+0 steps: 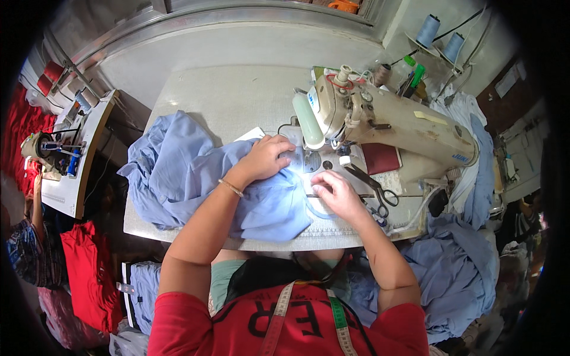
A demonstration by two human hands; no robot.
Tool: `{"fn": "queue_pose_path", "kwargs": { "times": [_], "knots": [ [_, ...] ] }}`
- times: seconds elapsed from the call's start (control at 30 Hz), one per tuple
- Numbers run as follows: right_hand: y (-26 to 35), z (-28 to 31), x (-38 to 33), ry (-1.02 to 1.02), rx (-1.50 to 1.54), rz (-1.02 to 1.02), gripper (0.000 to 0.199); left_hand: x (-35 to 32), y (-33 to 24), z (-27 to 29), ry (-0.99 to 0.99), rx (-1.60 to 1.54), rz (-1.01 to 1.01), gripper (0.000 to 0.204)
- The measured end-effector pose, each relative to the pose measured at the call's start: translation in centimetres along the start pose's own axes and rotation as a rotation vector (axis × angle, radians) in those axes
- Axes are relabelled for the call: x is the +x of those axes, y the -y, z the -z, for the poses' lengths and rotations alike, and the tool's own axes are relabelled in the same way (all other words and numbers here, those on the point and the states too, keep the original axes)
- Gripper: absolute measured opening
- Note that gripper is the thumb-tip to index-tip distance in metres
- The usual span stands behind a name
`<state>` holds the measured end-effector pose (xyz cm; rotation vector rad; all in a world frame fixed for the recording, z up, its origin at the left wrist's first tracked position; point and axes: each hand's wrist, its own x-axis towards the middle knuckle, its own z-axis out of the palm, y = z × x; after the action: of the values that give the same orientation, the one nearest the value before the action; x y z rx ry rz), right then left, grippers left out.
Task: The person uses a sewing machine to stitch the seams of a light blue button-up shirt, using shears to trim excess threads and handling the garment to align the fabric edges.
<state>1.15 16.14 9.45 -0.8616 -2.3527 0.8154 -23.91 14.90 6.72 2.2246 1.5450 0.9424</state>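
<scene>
Light blue cloth (pixel 196 160) lies bunched across the left and middle of the sewing table, reaching the needle area of a beige sewing machine (pixel 398 118). My left hand (pixel 268 158) rests on the cloth just left of the needle, its fingers stretched out and lying flat. To the right of the needle plate (pixel 312 161), my right hand (pixel 337 193) has its fingers curled in, with the thumb close to them. A narrow blue cloth edge (pixel 320 209) runs beneath that hand; what its fingertips hold, if anything, is hidden. A lamp (pixel 309 121) lights the spot.
Black scissors (pixel 374 184) lie right of my right hand, near a dark red pad (pixel 381 158). Blue thread cones (pixel 427 31) stand at the back right. More blue cloth (pixel 445 267) hangs at the lower right. Another sewing table (pixel 77 160) with a person's arm stands left.
</scene>
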Motion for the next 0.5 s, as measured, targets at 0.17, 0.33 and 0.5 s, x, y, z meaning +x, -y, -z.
{"fn": "queue_pose_path", "kwargs": {
  "times": [0.17, 0.33, 0.5],
  "knots": [
    [0.6, -1.2, -1.1, -0.015, -0.078, 0.108, 0.019, 0.5, -0.2, 1.2, 0.121, -0.013, 0.026, 0.026],
    [1.3, -2.2, -1.4, 0.007, -0.237, 0.194, 0.027, 0.1, 0.9, 1.2, 0.143, -0.133, -0.055, 0.024],
    [1.4, -2.1, -2.0, -0.021, -0.322, 0.262, 0.024, 0.1, -0.5, 1.3, 0.134, 0.128, -0.050, 0.020]
  ]
}}
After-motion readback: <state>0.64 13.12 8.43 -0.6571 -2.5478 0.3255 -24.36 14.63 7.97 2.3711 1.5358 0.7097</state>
